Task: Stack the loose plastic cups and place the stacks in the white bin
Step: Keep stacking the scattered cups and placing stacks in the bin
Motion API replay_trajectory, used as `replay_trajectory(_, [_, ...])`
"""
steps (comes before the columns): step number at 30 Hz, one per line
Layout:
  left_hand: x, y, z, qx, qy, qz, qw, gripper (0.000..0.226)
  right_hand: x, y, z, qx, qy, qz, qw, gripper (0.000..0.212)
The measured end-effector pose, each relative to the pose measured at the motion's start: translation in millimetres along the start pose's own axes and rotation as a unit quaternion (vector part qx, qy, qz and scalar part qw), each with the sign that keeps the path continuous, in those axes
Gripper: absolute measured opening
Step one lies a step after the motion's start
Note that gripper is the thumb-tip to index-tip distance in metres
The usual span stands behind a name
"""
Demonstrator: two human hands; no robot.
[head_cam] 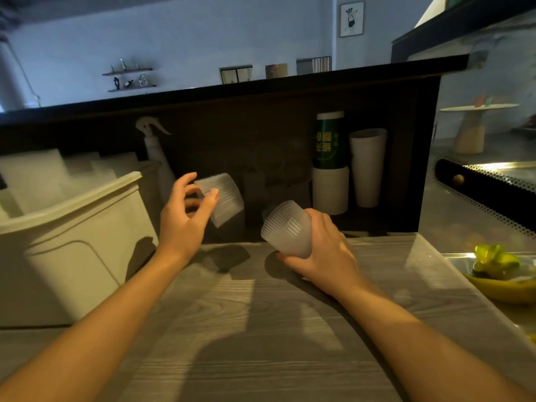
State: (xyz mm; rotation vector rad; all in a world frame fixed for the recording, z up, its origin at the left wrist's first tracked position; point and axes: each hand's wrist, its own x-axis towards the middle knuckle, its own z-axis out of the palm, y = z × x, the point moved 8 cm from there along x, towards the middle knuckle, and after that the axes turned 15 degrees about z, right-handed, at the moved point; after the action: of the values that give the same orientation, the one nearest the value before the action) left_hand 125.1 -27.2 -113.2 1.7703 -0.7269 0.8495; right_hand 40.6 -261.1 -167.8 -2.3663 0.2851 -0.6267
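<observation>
Held one ribbed frosted cup (222, 198) in left hand (185, 216), pinched near the rim, raised beside white bin (72, 227); gripped another ribbed cup (287, 229) round the wall in right hand (322, 248) above wooden counter (261, 329). Judged light, thin, flexible, slightly slick; best held by ribbed sides, gently.

Yellow characters printed on green cup stack (330, 145), at 1 o'clock from frame centre, under dark shelf. Two columns of East Asian script, apparently inverted; individual characters not legible. Small yellow mark beside them, unreadable. No other text, numbers or brands legible anywhere.
</observation>
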Motion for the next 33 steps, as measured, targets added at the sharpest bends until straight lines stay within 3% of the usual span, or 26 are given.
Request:
replay_trajectory(7, [-22, 36, 20, -0.066, -0.089, 0.041, 0.993, 0.047, -7, -19, 6, -0.051, -0.027, -0.051, 0.997, 0.091])
replay_trajectory(11, [-27, 48, 31, -0.052, -0.147, 0.066, 0.986, 0.047, -9, -23, 5, -0.052, -0.026, -0.070, 0.996, 0.092])
replay_trajectory(20, [-70, 38, 82, -0.081, -0.284, -0.017, 0.955, 0.076, -15, -29, 7, -0.058, -0.036, -0.098, 0.993, 0.097])
replay_trajectory(23, [-60, 39, 76, -0.113, -0.219, -0.038, 0.968, 0.087, -8, -20, 1, -0.043, -0.011, -0.075, 0.996, 0.087])
replay_trajectory(26, [-51, 34, 68, -0.083, -0.149, -0.063, 0.983, 0.060, -1, 5, -18, 0.021, 0.079, -0.013, 0.997, 0.081])
replay_trajectory(28, [-50, 23, 71, -0.036, -0.142, -0.065, 0.987, 0.053, 1, 21, -30, 0.045, 0.128, 0.025, 0.990, 0.079])
replay_trajectory(33, [-42, -2, 93, 0.047, -0.174, -0.097, 0.979, 0.073, 5, 36, -38, 0.030, 0.183, 0.056, 0.981, 0.080])
